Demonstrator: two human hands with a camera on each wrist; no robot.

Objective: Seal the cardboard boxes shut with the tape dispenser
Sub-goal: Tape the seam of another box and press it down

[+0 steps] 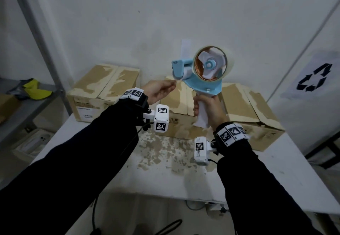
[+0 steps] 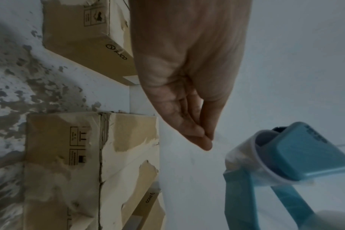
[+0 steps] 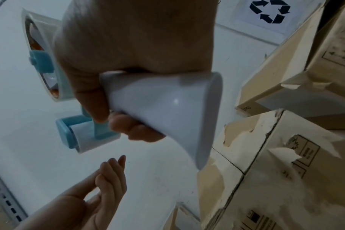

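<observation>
Center frame, the right hand (image 1: pixel 207 106) grips the white handle of a pale-blue dispenser (image 1: pixel 200 69) with a clear tape roll; the left hand (image 1: pixel 160 90), fingertips pinched together, holds nothing visible.

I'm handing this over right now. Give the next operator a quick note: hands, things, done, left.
Right hand grips the tape dispenser by its white handle, raised above the table.
Left hand sits just short of the roller, fingertips pinched; whether it holds the tape end is unclear.
Three cardboard boxes stand in a row at the back, flaps down.
Done: no fresh tape visible.
Left: tape all three.
</observation>
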